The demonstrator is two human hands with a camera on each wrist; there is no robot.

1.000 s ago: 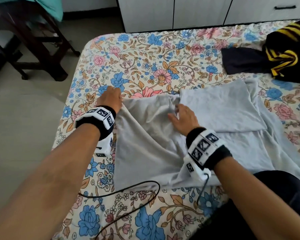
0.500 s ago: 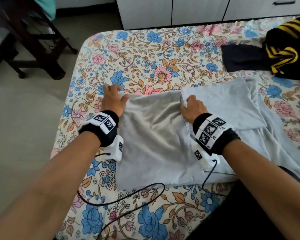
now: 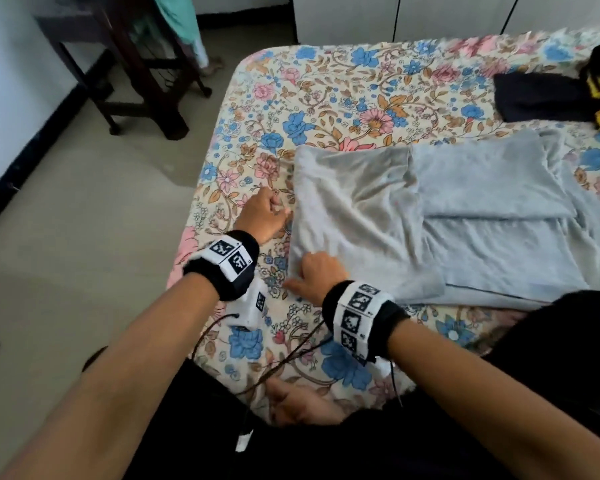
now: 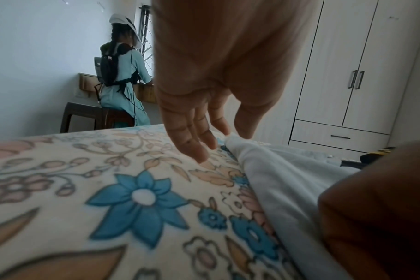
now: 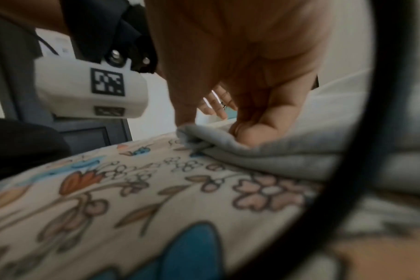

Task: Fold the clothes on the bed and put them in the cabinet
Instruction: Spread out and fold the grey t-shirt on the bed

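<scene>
Left hand (image 3: 262, 218) is held relaxed, grasping nothing, at 9 o'clock of the grey garment (image 3: 357, 220), seemingly ready for the next fold. Near corner is pinched by right hand (image 3: 314, 277) at 7 o'clock. Garment lies on the bed (image 3: 343, 98), long axis 9-to-3.

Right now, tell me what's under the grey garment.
The floral bedsheet shows all around the grey garment, so it likely continues beneath; whatever else lies under is covered.
</scene>
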